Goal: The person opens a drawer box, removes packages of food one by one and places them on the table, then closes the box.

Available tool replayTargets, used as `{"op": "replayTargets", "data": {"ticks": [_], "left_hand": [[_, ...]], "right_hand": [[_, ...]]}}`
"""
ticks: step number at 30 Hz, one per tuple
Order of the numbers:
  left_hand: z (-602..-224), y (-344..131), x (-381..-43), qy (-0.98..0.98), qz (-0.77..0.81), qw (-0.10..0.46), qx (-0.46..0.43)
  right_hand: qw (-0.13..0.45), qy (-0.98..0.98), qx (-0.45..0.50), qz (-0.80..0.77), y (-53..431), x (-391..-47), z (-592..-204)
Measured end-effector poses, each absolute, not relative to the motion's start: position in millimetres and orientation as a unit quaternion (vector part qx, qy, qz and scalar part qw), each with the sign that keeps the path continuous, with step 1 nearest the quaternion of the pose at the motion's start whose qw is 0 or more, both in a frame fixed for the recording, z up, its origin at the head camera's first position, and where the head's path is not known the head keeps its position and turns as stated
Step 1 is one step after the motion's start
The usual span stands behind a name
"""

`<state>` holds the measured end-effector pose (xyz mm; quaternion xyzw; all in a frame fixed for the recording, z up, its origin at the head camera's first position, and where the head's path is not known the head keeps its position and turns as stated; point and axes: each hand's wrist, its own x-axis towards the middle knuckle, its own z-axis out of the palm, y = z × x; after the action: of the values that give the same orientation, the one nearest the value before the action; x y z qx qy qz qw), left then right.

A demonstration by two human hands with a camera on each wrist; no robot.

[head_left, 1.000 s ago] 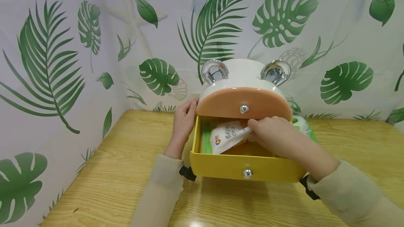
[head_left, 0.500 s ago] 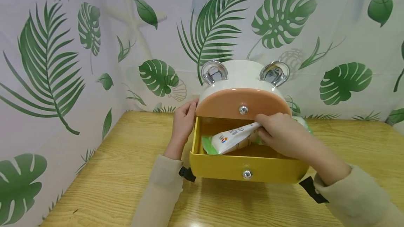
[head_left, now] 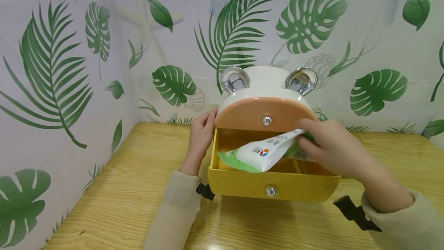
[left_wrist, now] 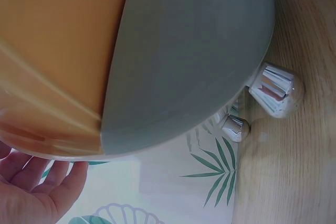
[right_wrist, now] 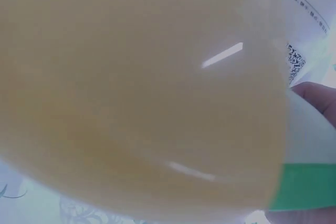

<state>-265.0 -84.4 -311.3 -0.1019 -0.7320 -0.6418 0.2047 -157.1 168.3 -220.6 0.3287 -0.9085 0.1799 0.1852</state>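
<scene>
A small drawer box with a white top (head_left: 267, 82) stands on the table. Its half-round orange upper drawer (head_left: 243, 115) is pushed in, and its yellow lower drawer (head_left: 243, 184) is pulled out. My left hand (head_left: 202, 132) rests against the box's left side; in the left wrist view its fingertips (left_wrist: 79, 174) touch the box's edge. With thumb and fingers, my right hand (head_left: 333, 146) pinches one end of a white and green bag of starch (head_left: 253, 155) above the lower drawer. The bag hangs tilted, its green end (head_left: 239, 163) towards the drawer's front left.
Two shiny silver ears (head_left: 236, 80) stick up from the box's top. Silver knobs (head_left: 271, 191) sit on the drawer fronts. A leaf-print cloth (head_left: 180, 30) hangs behind and left of the wooden table (head_left: 138, 180).
My right hand has pulled back to the right and lifted the bag from inside the lower drawer to above its front edge. My left hand stays in place.
</scene>
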Motion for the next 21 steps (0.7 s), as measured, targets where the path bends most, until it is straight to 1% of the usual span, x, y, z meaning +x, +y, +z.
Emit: {"op": "replayTargets", "data": {"ticks": [3,11,15,21], "left_hand": [[-311,-84,-265,-0.732,-0.642,0.204,-0.104],[-311,-84,-265,-0.729,-0.648,0.196,-0.104],[-310,-84,-264,-0.730,-0.648,0.194,-0.101],[-310,-84,-265,-0.734,-0.645,0.190,-0.094]], "right_hand": [[0.197,-0.903,0.331,0.192,173,-152,-219],[0.253,-0.893,0.323,0.185,188,-134,-211],[0.279,-0.896,0.300,0.172,200,-128,-210],[0.300,-0.908,0.246,0.158,222,-125,-211]]}}
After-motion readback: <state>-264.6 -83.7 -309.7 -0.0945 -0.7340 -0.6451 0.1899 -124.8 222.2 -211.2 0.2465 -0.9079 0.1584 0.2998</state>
